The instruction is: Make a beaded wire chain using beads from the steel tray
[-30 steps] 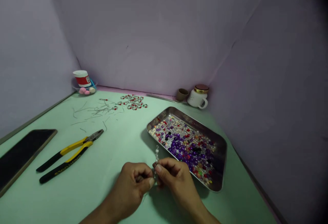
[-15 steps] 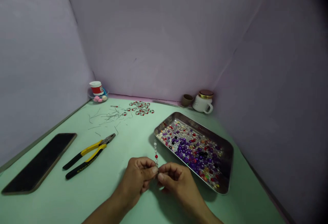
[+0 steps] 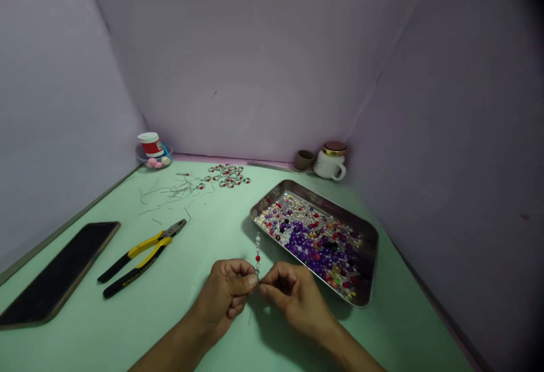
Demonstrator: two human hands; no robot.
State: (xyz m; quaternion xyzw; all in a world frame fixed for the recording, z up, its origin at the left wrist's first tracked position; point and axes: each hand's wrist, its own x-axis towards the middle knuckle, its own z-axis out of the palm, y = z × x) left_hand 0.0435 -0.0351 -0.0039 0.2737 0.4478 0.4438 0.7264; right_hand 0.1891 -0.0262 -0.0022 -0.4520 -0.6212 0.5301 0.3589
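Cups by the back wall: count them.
2: a small brown cup and a white lidded mug, side by side near the back right corner. None looks hidden.

The person's left hand (image 3: 224, 295) and right hand (image 3: 297, 298) are bare, with slim fingers and softly rounded knuckles. The left thumbnail (image 3: 253, 280) looks short and neatly trimmed, though the dim light makes fine detail hard to judge. The slender, bare left forearm (image 3: 170, 349) and right forearm (image 3: 351, 349) run past the bottom edge of the view.
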